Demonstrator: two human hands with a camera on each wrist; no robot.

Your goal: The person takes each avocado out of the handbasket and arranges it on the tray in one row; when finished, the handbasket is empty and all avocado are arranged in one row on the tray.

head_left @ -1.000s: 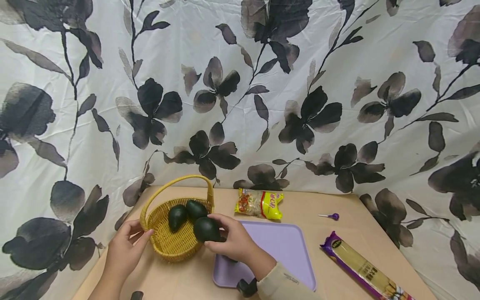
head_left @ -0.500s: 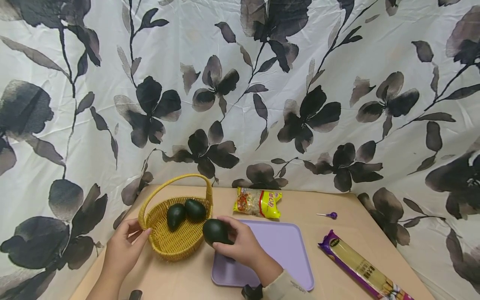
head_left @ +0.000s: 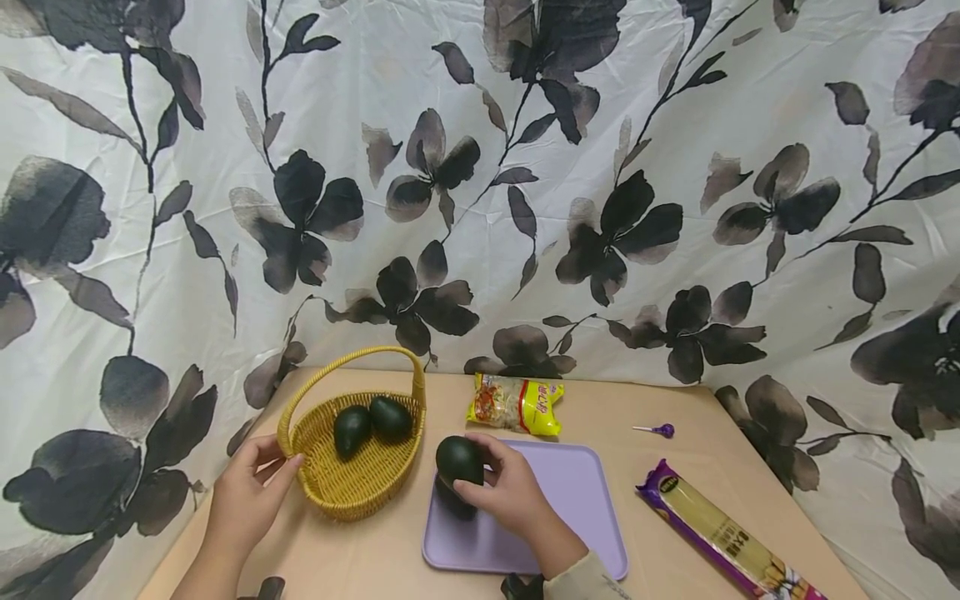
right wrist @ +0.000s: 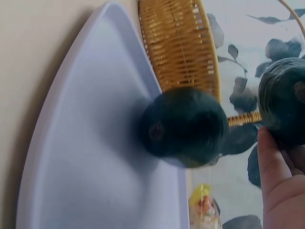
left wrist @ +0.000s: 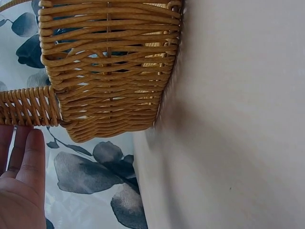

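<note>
The dark green avocado [head_left: 459,460] is in my right hand [head_left: 513,487], a little below and left of the centre of the frame. My fingers are curled at its far side and my thumb is at its near side, so the hand is pinching it. My right forearm comes from the bottom of the frame, in a light sleeve [head_left: 585,579], and it slants up toward the left. Under the held fruit, a second avocado [right wrist: 183,126] lies on the left part of the purple tray [head_left: 577,492]; in the right wrist view the two are apart. To the left of the tray stands the yellow wicker basket [head_left: 360,507], with one avocado [head_left: 351,432] and another avocado [head_left: 391,418] inside, side by side. My left hand [head_left: 251,492], in the lower left, holds the foot of the basket's handle between thumb and fingers, and its forearm rises from the bottom edge. Behind the tray there is a yellow snack bag [head_left: 517,406]; at the right are a purple lollipop [head_left: 664,430] and, in the lower right, a long purple-edged packet [head_left: 731,533].
</note>
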